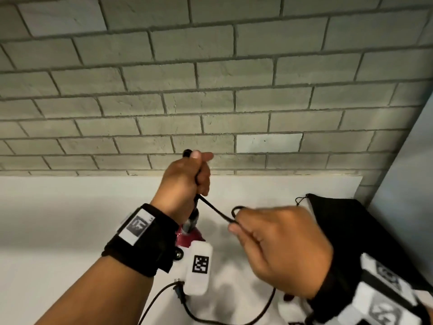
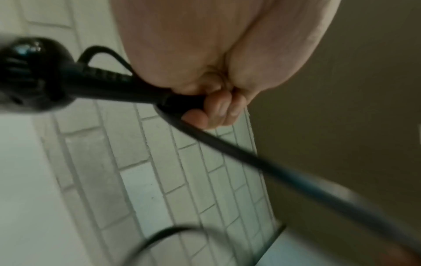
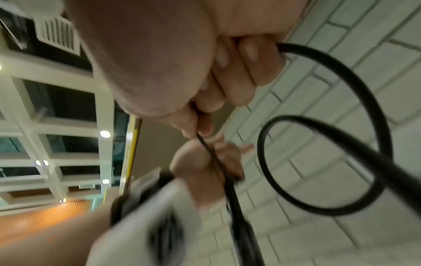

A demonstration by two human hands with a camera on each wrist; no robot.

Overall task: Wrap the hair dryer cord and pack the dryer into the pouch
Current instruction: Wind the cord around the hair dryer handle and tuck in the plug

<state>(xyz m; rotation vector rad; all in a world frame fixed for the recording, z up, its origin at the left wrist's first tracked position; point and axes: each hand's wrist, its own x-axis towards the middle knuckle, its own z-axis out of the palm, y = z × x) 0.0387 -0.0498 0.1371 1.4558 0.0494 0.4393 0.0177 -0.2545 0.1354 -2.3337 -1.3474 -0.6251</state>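
My left hand [image 1: 187, 177] grips the black handle of the hair dryer [image 1: 191, 233], held upright above the table with its dark red body below the fist. In the left wrist view the fingers [image 2: 218, 108] curl round the handle [image 2: 109, 86]. The black cord [image 1: 215, 211] runs taut from that fist down to my right hand [image 1: 269, 245], which pinches it with a small loop showing above the fingers. The right wrist view shows the cord [image 3: 364, 108] curling in a large loop from my right fingers [image 3: 227, 81]. The black drawstring pouch [image 1: 351, 221] lies at the right, partly behind my right hand.
A white table [image 1: 58, 219] stands against a grey brick wall [image 1: 210, 90]. Slack black cable [image 1: 210, 320] trails over the table's near part under both wrists. A pale panel [image 1: 410, 172] rises at the right edge.
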